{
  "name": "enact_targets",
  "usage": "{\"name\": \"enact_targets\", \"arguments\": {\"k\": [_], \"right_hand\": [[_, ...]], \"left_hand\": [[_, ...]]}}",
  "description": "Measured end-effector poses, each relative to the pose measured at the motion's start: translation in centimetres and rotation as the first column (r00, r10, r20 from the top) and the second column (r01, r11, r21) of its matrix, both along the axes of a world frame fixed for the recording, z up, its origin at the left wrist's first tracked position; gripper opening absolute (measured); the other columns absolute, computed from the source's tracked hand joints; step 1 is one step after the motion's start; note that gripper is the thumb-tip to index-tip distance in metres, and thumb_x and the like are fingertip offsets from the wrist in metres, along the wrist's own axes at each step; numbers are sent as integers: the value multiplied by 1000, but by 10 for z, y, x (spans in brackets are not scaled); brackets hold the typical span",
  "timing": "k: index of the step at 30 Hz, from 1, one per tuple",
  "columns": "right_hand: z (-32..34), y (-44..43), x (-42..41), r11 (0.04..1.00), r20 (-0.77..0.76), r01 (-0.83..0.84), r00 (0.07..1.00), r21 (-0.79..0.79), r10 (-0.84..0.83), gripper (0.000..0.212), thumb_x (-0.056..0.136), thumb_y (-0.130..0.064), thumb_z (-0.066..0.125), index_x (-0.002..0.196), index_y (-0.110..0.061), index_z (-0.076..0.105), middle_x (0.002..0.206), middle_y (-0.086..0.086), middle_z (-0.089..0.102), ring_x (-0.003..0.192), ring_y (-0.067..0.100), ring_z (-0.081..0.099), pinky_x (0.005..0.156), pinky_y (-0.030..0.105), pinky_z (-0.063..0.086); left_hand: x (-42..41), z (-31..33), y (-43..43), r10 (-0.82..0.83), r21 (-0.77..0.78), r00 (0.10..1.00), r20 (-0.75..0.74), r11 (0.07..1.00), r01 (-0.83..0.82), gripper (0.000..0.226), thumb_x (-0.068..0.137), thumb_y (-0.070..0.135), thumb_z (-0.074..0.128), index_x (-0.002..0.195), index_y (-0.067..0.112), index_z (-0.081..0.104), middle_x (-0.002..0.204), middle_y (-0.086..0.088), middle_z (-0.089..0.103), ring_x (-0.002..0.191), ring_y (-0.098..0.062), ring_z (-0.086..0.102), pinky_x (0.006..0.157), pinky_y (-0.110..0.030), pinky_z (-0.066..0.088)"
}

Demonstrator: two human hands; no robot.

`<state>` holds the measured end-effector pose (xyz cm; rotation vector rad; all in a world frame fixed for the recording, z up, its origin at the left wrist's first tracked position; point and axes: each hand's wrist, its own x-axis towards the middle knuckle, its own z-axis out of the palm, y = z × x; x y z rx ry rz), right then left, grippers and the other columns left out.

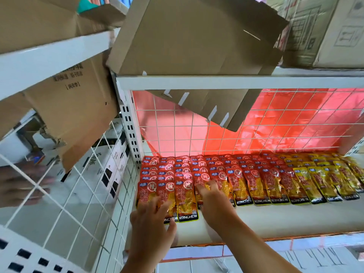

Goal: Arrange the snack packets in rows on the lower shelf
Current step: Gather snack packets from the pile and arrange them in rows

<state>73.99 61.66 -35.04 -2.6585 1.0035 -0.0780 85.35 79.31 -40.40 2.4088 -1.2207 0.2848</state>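
Red snack packets (pixel 246 180) lie in overlapping rows across the left and middle of the lower shelf (pixel 275 219), with yellow packets (pixel 323 182) at its right end. Both hands reach in at the shelf's front left. The left hand (pixel 151 223) rests spread, relaxed fingers on the front packets; the right hand (pixel 213 201) presses straight fingers on the neighbouring ones, gripping nothing.

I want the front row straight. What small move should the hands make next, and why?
Probably push the leftmost red packets back a little. The left hand rests on them, the right hand beside, and their bottom edges stick out past the neighbouring packets.
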Motion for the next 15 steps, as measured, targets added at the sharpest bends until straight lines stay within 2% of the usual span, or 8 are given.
{"name": "enact_targets", "arguments": {"k": [6, 10, 12, 15], "right_hand": [[-5, -3, 1, 1000, 7, -11, 1000, -11, 11, 70, 87, 2, 60, 150, -23, 43, 150, 17, 38, 117, 33, 62, 99, 38, 55], [-4, -2, -1, 1000, 27, -7, 1000, 0, 7, 73, 86, 6, 56, 151, -25, 42, 154, 16, 35, 124, 33, 59, 101, 39, 54], [-5, -1, -4, 1000, 62, -9, 998, 4, 9, 68, 87, 0, 55, 148, -28, 44, 151, 12, 38, 126, 31, 56, 99, 40, 54], [-8, 4, -13, 999, 82, -38, 996, 1, 38, 55, 91, -20, 56, 144, -32, 46, 147, 3, 40, 131, 27, 48, 102, 39, 50]], "left_hand": [[1, -1, 0, 0, 16, 1000, -6, 1000, 0, 48, 70, 42, 70, 117, 30, 66, 122, 0, 63, 113, -30, 58, 85, -51, 51], [1, -1, 1, 4, 7, 1000, -2, 1000, -4, 48, 71, 42, 69, 117, 30, 66, 122, 0, 63, 112, -29, 57, 86, -52, 51], [1, 0, 1, 7, -9, 1000, 0, 1000, -7, 47, 71, 43, 69, 116, 30, 67, 121, 1, 63, 111, -28, 57, 86, -50, 51], [1, -1, 1, 6, -29, 1000, -13, 1000, -6, 47, 74, 44, 67, 118, 30, 66, 121, 2, 61, 112, -27, 56, 86, -48, 48]]}}
